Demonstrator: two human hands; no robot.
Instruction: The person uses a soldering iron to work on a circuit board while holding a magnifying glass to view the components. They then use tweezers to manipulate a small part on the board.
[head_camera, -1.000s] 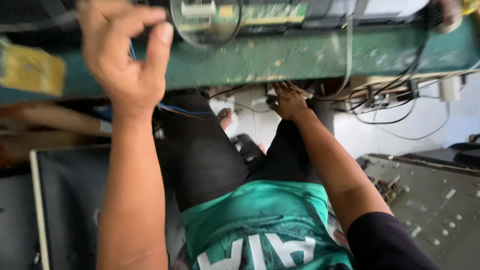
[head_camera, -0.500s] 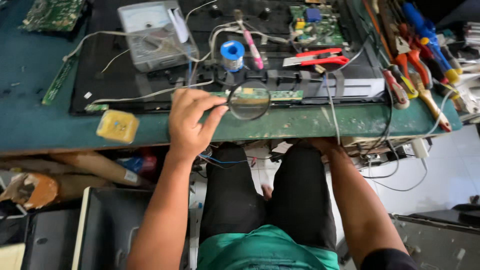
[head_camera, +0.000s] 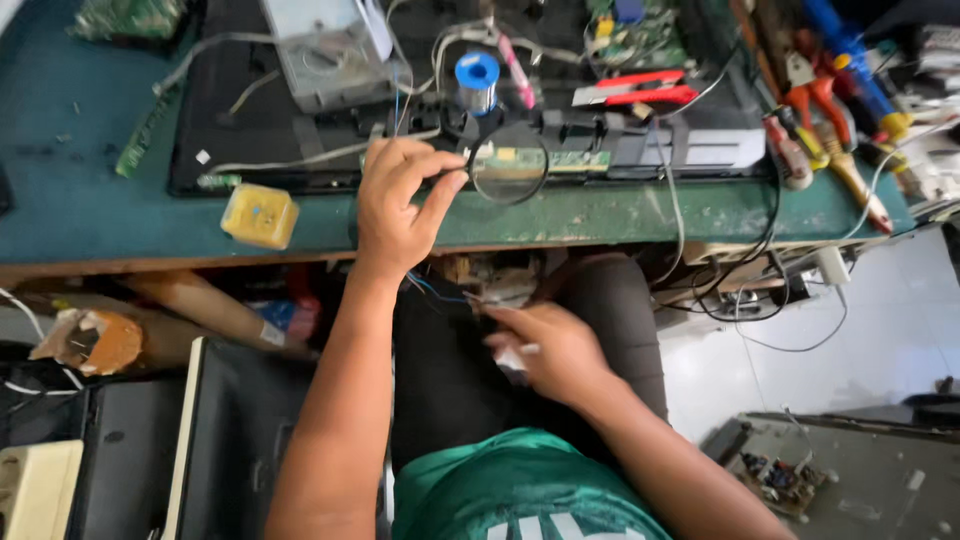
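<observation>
**A:** Where does your left hand (head_camera: 400, 205) sit relative to the magnifying glass (head_camera: 510, 165)?

**B:** Just left of the lens. Your thumb and fingers pinch its short black handle, so the hand is closed on the magnifying glass, and the lens hangs over the front edge of the green counter (head_camera: 90, 215), above a narrow strip of circuit board (head_camera: 560, 160).

**A:** And your right hand (head_camera: 555, 350)?

**B:** Below the magnifying glass, under the counter edge and over your lap. Its fingers curl around a small pale thing (head_camera: 515, 355), too blurred to name; thin blue wires (head_camera: 435, 290) run just left of it.

**A:** What else lies near the lens?

**B:** Directly behind it, a spool of solder (head_camera: 477, 78) with a blue core. Further right, red-handled pliers (head_camera: 640, 90), then a row of hand tools (head_camera: 830, 110) near the counter's right end. Well to the left, a yellow block (head_camera: 260, 215) rests on the counter.

**A:** What could go wrong from here?

**B:** The grip on the magnifying glass is a light pinch on a short handle, out past the counter edge; if you loosen it while attending to your right hand, the lens would likely drop into your lap or onto the floor. The loose cables (head_camera: 680, 210) trailing over the edge to its right could also snag as you move and drag the circuit board with them.
</observation>
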